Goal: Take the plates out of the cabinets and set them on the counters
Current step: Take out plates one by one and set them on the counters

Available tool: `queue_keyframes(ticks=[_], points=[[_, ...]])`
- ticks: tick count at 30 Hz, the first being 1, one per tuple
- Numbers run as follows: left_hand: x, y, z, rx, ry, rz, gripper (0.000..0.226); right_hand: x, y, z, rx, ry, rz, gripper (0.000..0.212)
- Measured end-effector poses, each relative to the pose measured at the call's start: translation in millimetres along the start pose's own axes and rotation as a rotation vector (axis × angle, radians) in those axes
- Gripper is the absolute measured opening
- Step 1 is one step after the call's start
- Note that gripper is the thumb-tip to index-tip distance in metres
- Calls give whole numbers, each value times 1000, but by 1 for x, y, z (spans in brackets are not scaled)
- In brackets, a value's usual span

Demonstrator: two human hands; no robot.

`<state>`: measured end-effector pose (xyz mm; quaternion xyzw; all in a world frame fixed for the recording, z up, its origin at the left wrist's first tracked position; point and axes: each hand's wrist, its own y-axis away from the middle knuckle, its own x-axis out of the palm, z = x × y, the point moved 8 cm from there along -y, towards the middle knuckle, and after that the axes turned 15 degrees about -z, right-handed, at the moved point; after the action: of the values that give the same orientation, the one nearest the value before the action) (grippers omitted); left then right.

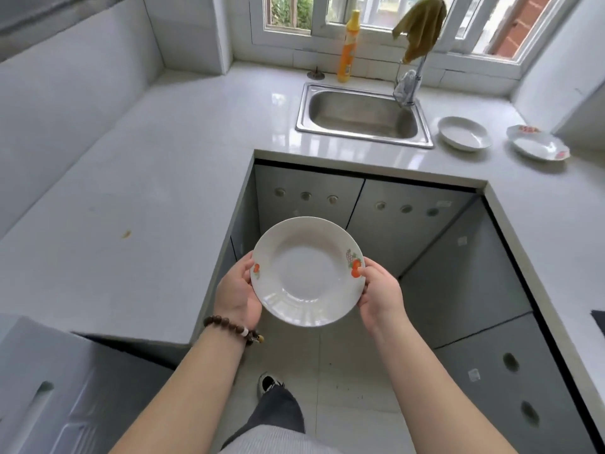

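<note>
Plate [307, 273] with small orange fruit pictures on its rim is up in the air over the floor [343, 371]. It is in front of the shut cabinet doors [307, 191] and lies flat between two hands.

On the far left, the grey table [114, 191] runs along the wall. Next is the left hand [234, 290], with a brown bead band [229, 326] on its wrist. Its thumb presses on the plate's left rim, and its fingers go under, where I cannot see them. The right hand [381, 290] pinches the right rim, with its thumb on top by the fruit picture.

Further back, a tall yellow bottle [348, 47] stands by the window, near the back left corner of the metal sink [360, 113]. A green-brown cloth [422, 27] hangs over the tap [414, 83] at the sink's back right corner. Right of the sink, a white oval dish [465, 134] sits on the table. Further right sits a white plate [540, 147] with a wavy rim and red marks. A small dish [523, 129] peeks out behind it. I cannot tell if those two touch.
</note>
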<state>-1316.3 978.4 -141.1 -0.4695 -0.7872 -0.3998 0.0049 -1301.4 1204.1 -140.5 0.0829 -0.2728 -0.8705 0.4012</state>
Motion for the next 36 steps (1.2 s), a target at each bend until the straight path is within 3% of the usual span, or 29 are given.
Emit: queue_keyframes(ticks=[8,16,23,36], points=[[37,-76,-83,50,101,-135,34,124,-48,65,-22,64,117,38],[11,-110,-137,142,189,-282,31,235,-66,64,24,180,298,36],[-48,-139,-186,389,81,-599,32,361,-68,32,62,368,586,37],[-93,-162,-223,515,482,-1056,45,554,-41,-18,128,724,1126,26]])
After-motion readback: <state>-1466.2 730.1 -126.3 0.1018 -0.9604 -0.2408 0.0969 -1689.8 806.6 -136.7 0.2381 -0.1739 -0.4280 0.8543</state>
